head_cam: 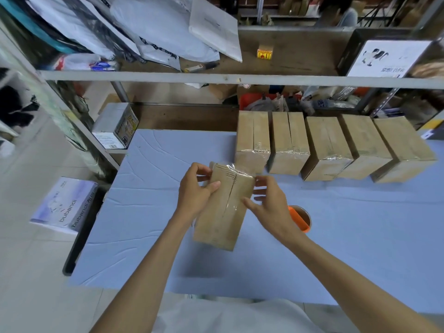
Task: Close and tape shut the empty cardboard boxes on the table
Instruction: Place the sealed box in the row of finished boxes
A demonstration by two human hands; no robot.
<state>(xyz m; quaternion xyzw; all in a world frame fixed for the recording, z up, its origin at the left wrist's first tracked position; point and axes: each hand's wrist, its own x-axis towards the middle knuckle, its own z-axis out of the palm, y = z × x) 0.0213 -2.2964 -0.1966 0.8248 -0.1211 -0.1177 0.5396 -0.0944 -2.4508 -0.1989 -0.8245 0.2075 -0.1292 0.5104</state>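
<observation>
Hands mid-counter: our left hand and right hand curl their fingers round one cardboard box, its seam under tape. Five taped boxes line the far edge; we judge this the last.

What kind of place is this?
Probably a packing or shipping workroom: a row of taped cardboard boxes on the blue table, poly mailer bags piled on the metal shelf, and a tape roll beside the held box.

White garment covering torso, soft folds; forearms bare down to left hand, right hand.
</observation>
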